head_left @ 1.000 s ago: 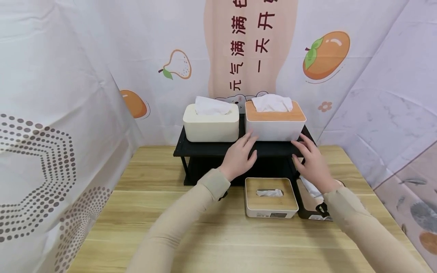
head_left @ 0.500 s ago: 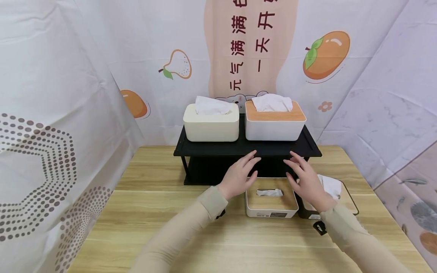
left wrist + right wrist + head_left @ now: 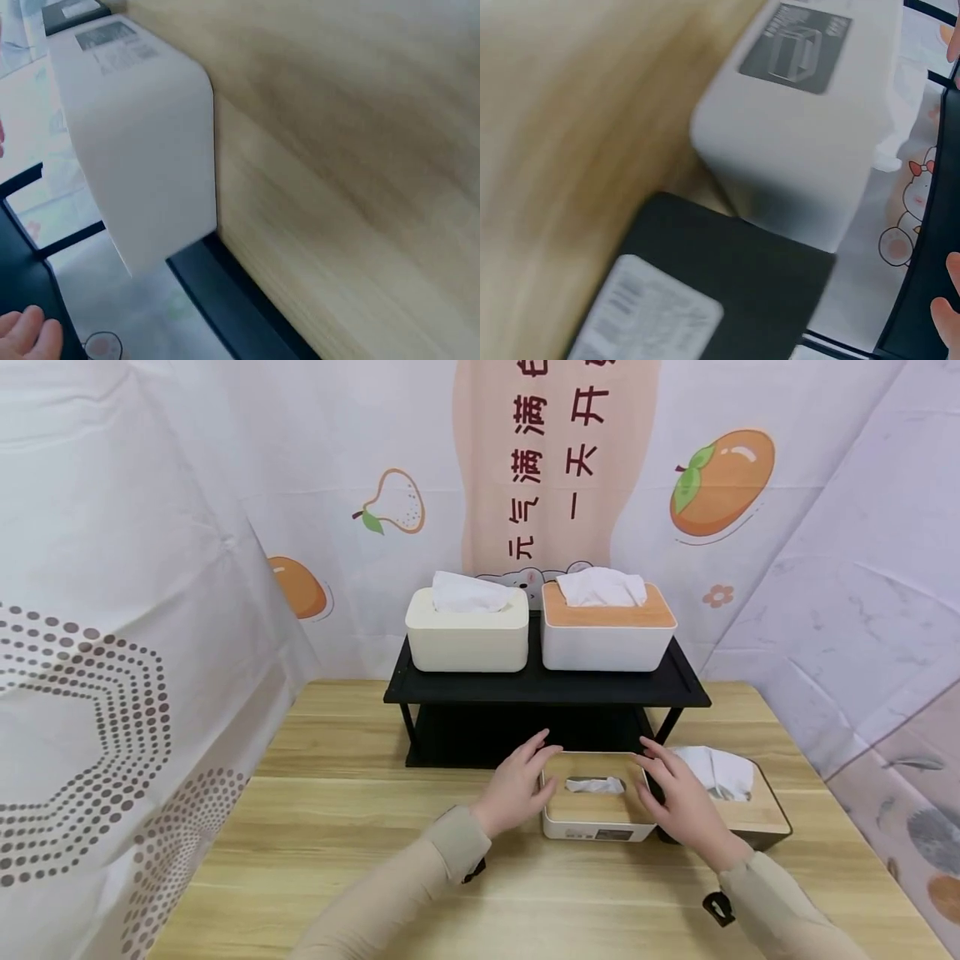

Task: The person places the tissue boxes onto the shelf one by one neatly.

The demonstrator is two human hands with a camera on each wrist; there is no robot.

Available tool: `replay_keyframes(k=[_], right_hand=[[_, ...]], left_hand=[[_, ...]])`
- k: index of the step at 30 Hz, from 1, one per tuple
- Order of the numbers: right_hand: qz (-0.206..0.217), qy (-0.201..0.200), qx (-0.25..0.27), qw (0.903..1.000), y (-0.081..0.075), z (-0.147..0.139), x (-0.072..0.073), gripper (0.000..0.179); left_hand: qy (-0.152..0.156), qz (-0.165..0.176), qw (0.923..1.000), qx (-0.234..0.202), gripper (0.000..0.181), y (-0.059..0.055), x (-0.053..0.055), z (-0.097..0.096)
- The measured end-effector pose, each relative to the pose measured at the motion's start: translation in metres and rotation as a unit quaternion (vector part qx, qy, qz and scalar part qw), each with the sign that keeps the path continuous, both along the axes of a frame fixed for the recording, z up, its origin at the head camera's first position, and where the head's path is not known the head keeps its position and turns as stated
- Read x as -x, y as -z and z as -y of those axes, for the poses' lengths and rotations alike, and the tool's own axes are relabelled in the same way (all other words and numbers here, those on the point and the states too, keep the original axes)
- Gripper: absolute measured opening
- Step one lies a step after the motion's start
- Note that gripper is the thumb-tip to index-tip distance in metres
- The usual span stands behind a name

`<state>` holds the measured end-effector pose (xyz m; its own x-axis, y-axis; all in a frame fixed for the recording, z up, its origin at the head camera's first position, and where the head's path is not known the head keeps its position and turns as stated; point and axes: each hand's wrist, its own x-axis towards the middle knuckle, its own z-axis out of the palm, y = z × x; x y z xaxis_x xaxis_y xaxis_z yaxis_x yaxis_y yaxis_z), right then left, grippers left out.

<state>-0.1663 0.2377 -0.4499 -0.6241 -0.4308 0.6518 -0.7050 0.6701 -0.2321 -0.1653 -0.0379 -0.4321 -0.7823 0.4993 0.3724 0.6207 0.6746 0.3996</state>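
Note:
On the wooden table, a white tissue box (image 3: 577, 810) with a wood lid lies between my two hands, in front of a black rack. My left hand (image 3: 516, 782) hovers at its left end, fingers spread and slightly bent. Over its right end is my right hand (image 3: 681, 802), fingers likewise relaxed and holding nothing. The left wrist view shows the box's plain white end (image 3: 150, 150) with left fingers (image 3: 34, 337) above it. In the right wrist view, its labelled side (image 3: 802, 112) meets a dark tissue box (image 3: 742, 262); right fingertips (image 3: 946, 307) show at the edge.
The black two-tier rack (image 3: 536, 687) carries a cream tissue box (image 3: 467, 649) and a white tissue box with an orange-brown lid (image 3: 607, 647) on top. The dark box (image 3: 765, 818) stands to the right, partly behind my right hand. Printed curtains (image 3: 337, 485) enclose the table.
Both hands have come down and back from the white box on the rack's top to the wood-lidded box on the table. The boxes have stayed put.

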Motion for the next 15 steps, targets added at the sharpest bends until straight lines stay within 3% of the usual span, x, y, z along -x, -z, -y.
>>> replay_keyframes(k=[6,11,15], right_hand=[[0.025,0.011,-0.003,0.9996,0.009,-0.008,-0.011,0.040],[0.030,0.014,0.014,0.9993,0.013,-0.013,-0.017,0.066],[0.055,0.039,0.011,0.9977,0.017,-0.018,-0.023,0.068]], left_hand=[[-0.009,0.037,0.9992,0.015,0.048,0.005,-0.009,0.000],[-0.010,0.067,0.9968,0.042,0.060,0.013,-0.017,0.001],[-0.018,0.097,0.9940,0.047,0.069,0.025,-0.023,0.001]])
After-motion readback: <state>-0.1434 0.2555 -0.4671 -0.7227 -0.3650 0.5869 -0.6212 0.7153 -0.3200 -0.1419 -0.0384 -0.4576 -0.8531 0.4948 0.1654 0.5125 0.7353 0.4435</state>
